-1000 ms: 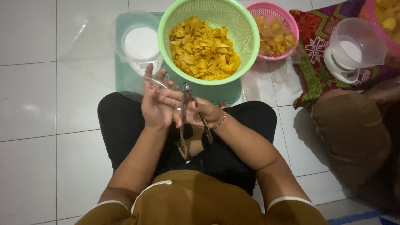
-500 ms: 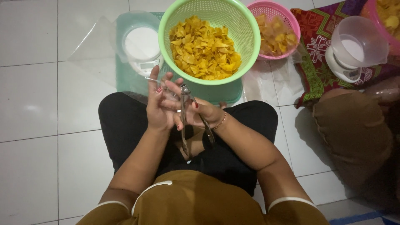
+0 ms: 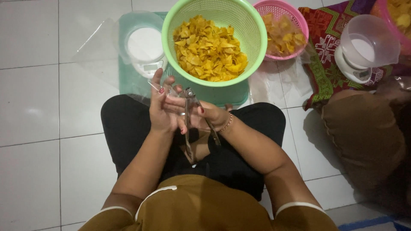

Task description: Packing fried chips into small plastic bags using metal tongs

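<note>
Hands meet at frame centre over the lap: right hand (image 3: 204,116) clasps slim metal tongs (image 3: 188,124), left hand (image 3: 160,109) open-fingered beside them. Beyond, green plastic basket of yellow chips (image 3: 214,42); white kitchen scale (image 3: 144,48) upper left.

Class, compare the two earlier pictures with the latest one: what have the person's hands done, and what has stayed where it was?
Little changed. The left hand opened its fingers and raised them slightly toward the green basket of yellow chips. The right hand kept its grip on the metal tongs, which still hang down over the lap. The green basket, pink basket and white scale stayed put.
</note>
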